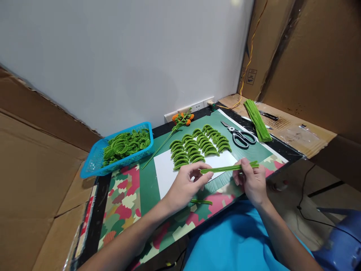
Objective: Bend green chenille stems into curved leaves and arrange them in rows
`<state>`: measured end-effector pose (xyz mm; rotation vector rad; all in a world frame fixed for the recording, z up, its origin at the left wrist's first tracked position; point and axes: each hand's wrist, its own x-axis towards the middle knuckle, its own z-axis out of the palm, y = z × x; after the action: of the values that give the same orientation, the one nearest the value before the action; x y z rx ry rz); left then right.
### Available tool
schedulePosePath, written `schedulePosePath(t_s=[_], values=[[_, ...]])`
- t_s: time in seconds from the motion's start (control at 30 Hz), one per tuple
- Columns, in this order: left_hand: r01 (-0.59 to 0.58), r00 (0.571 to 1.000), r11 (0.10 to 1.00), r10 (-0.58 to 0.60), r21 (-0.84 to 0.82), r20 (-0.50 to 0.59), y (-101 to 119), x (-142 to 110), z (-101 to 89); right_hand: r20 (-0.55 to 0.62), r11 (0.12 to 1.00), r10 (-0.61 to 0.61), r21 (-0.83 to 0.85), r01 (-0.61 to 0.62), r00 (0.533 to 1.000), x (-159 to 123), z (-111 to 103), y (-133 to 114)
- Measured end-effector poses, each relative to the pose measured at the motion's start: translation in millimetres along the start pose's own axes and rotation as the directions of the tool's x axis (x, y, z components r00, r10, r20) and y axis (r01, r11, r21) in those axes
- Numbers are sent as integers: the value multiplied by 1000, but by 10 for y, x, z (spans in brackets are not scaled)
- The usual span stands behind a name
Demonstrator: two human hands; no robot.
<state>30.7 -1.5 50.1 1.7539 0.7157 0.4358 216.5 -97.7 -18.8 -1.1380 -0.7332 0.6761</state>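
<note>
A green pipe cleaner strip (pixel 222 169), which looks doubled into a narrow loop, stretches between my two hands above the white paper. My right hand (pixel 252 178) grips it near its right end, thumb on top, with the tips sticking out past the fingers. The thumb and index finger of my left hand (pixel 186 184) close around the rounded left end. Just beyond my hands, curved green pipe cleaner pieces (pixel 194 150) lie in several rows on the white paper (pixel 163 177). Below my left hand a short green pipe cleaner (pixel 201 202) rests on the mat.
At the left, a blue basket (pixel 93 158) holds many green loops. An orange-flowered stem (pixel 180 122) lies at the back. Black-handled scissors (pixel 242 139) are on the right, beside a bundle of green pipe cleaners (pixel 258 120) and a dark utility knife (pixel 267 115). Cardboard walls flank the table.
</note>
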Motion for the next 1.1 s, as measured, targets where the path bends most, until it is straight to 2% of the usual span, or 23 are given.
schedulePosePath(t_s=[0.17, 0.27, 0.4, 0.53, 0.63, 0.87, 1.1], values=[[29, 1000, 979, -30, -200, 1, -17, 21, 40, 179, 997, -9, -75, 22, 984, -33, 36, -48], [89, 995, 939, -102, -333, -20, -42, 18, 69, 163, 998, -12, -58, 22, 987, -81, 81, -37], [152, 982, 839, -190, -523, -20, -73, 5, 108, 84, 993, -62, -92, 70, 995, -141, 109, -26], [165, 983, 810, -178, -563, 32, -45, -32, 155, 67, 968, -163, -180, 173, 984, -174, 105, -51], [162, 986, 797, -156, -582, 62, -8, -68, 189, 93, 965, -191, -162, 204, 977, -202, 98, -67], [143, 983, 773, -184, -619, -3, 12, -83, 199, 154, 915, -324, -201, 351, 933, -226, 72, -49], [159, 982, 771, -188, -617, 18, 0, -88, 188, 214, 879, -402, -182, 441, 890, -225, 56, -53]])
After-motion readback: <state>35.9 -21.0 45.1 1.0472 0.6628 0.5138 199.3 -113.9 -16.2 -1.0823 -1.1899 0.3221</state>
